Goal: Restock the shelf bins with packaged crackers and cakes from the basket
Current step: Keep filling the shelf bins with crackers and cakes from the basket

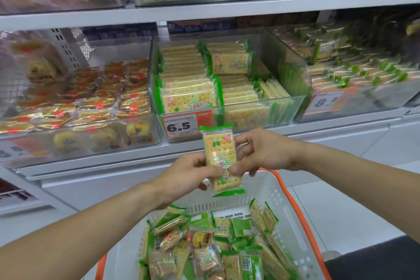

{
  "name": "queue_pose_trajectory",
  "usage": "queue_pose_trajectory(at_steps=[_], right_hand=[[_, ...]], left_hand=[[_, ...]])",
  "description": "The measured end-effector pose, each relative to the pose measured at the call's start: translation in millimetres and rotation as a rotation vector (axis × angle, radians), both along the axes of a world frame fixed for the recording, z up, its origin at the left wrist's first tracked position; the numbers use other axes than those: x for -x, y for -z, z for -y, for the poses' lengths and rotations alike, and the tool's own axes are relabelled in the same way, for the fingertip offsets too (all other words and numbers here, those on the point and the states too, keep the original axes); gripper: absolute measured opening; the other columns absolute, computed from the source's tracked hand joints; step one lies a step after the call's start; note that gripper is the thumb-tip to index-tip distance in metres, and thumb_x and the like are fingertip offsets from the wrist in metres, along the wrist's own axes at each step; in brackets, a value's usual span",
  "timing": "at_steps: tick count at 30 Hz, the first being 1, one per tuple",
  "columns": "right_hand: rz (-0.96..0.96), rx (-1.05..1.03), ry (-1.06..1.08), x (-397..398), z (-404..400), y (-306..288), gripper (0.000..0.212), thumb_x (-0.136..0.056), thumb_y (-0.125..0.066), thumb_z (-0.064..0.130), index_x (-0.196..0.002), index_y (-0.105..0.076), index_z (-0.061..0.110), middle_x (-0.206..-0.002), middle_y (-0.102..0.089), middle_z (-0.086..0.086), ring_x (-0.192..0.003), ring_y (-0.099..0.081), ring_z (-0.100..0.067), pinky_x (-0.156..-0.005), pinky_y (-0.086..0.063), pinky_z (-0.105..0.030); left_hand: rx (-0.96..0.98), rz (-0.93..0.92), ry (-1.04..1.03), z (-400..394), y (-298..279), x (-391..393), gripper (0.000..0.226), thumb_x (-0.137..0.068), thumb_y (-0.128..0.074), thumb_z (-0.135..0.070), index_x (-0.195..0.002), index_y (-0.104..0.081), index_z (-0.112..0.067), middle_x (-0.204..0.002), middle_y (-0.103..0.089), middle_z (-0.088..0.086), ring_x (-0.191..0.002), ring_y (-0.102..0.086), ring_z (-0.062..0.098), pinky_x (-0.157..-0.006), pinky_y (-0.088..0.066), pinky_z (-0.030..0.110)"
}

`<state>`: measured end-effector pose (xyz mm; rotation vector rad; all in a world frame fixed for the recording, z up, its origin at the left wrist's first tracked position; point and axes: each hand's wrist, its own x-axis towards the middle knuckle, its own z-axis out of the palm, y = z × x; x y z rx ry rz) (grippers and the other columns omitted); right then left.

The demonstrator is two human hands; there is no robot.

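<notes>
Both hands are holding one green-edged cracker packet (220, 158) upright in the air, above the far rim of the basket and just in front of the shelf edge: the left hand (191, 174) is pinching its lower left side between thumb and curled fingers, and the right hand (261, 152) is gripping its right edge, thumb on the printed face and fingers curling behind. Neither hand is carrying anything else. Directly beyond the packet, the clear middle bin (227, 88) with the 6.5 price tag (181, 126) is already looking well stocked, with neat rows of the same green soda crackers standing on edge, though a gap is showing toward its right side and back where more could go. The left bin (75, 102) is holding gold-wrapped cakes and round pastries in a loose heap, and the right bin (354, 79) is carrying another green-wrapped cracker. Down below, the white basket (270, 191) with orange trim is still sitting roughly half full, a jumble of green cracker packets mixed with a few clear-wrapped cakes (202, 241). So I would judge the restocking as somewhere in the middle: the bins are filling, but plenty of stock is waiting in the basket, and this packet is looking bound for the middle bin.
</notes>
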<state>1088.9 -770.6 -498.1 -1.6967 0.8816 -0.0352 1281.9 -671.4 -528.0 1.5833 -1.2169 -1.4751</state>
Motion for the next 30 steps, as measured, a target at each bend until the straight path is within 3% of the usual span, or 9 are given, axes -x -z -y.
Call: queue_pose_trajectory(at_steps=[2,4,6,8,15,20,23,27,30], right_hand=[[-0.037,0.108,-0.093,4.0,1.2,-6.3,0.033,-0.087,-0.078,0.009,-0.117,-0.068,0.016,-0.093,-0.077,-0.009,-0.077,-0.068,-0.012,-0.063,-0.050,-0.027],[-0.073,0.202,-0.183,7.3,2.3,-10.8,0.030,-0.089,-0.075,0.012,-0.117,-0.070,0.020,-0.094,-0.077,-0.007,-0.081,-0.069,-0.012,-0.076,-0.055,-0.038],[-0.114,0.274,-0.232,10.3,4.6,-13.9,0.026,-0.090,-0.073,0.014,-0.114,-0.071,0.024,-0.095,-0.075,-0.007,-0.088,-0.070,-0.020,-0.088,-0.056,-0.049],[-0.140,0.287,-0.239,13.3,7.5,-17.5,0.025,-0.091,-0.072,0.015,-0.115,-0.071,0.024,-0.098,-0.073,-0.012,-0.093,-0.070,-0.028,-0.088,-0.055,-0.052],[-0.133,0.464,-0.122,20.5,9.4,-30.7,0.055,-0.084,-0.080,0.033,-0.134,-0.058,0.033,-0.111,-0.069,0.011,-0.095,-0.067,-0.002,-0.090,-0.056,-0.026],[-0.120,0.585,-0.140,18.0,2.1,-36.8,0.039,-0.084,-0.081,0.034,-0.121,-0.070,0.028,-0.101,-0.071,0.010,-0.090,-0.066,-0.003,-0.080,-0.056,-0.031],[-0.041,0.641,-0.019,19.5,2.5,-53.9,0.035,-0.081,-0.084,0.025,-0.114,-0.074,0.021,-0.094,-0.074,0.005,-0.081,-0.067,-0.008,-0.073,-0.057,-0.029],[0.042,0.746,0.272,23.6,20.3,-78.5,0.035,-0.079,-0.084,0.025,-0.112,-0.071,0.025,-0.091,-0.075,0.002,-0.083,-0.071,-0.011,-0.078,-0.059,-0.039],[0.127,0.778,0.520,19.4,43.3,-85.0,0.034,-0.077,-0.085,0.028,-0.106,-0.067,0.024,-0.085,-0.075,-0.004,-0.081,-0.072,-0.023,-0.076,-0.060,-0.047]], left_hand=[[0.027,0.078,0.023,-1.8,2.5,-2.6,0.021,-0.093,-0.069,-0.029,-0.110,-0.072,-0.016,-0.104,-0.076,0.003,-0.094,-0.068,0.022,-0.079,-0.051,0.037],[0.056,0.048,-0.012,-3.9,2.7,-4.0,0.032,-0.088,-0.075,-0.037,-0.106,-0.072,-0.011,-0.101,-0.076,0.010,-0.088,-0.068,0.022,-0.076,-0.051,0.037],[0.100,-0.041,-0.069,-3.5,-1.1,-4.7,0.039,-0.081,-0.078,-0.037,-0.106,-0.070,-0.008,-0.096,-0.076,0.012,-0.083,-0.069,0.021,-0.073,-0.050,0.037],[0.158,-0.070,-0.122,-0.9,-6.4,-5.4,0.037,-0.076,-0.076,-0.033,-0.101,-0.070,-0.007,-0.090,-0.076,0.010,-0.080,-0.069,0.018,-0.072,-0.051,0.035],[0.253,-0.075,-0.176,1.7,-4.8,-5.7,0.027,-0.072,-0.078,-0.030,-0.087,-0.070,-0.008,-0.079,-0.074,0.012,-0.068,-0.065,0.020,-0.062,-0.052,0.027],[0.339,-0.104,-0.219,6.0,-12.7,0.5,0.032,-0.073,-0.074,-0.029,-0.095,-0.073,-0.006,-0.086,-0.077,0.009,-0.079,-0.073,0.018,-0.070,-0.057,0.021],[0.368,-0.026,-0.306,15.3,-14.3,-3.7,0.020,-0.092,-0.064,-0.030,-0.097,-0.073,-0.013,-0.091,-0.076,0.002,-0.085,-0.069,0.005,-0.078,-0.051,0.018],[0.391,0.021,-0.381,28.5,-10.5,-17.7,0.011,-0.096,-0.062,-0.015,-0.097,-0.072,-0.019,-0.098,-0.075,-0.001,-0.098,-0.069,0.014,-0.090,-0.049,0.028],[0.417,0.097,-0.337,30.2,-6.7,-21.9,0.014,-0.093,-0.065,-0.009,-0.094,-0.073,-0.021,-0.096,-0.075,-0.003,-0.097,-0.068,0.016,-0.095,-0.051,0.033]])
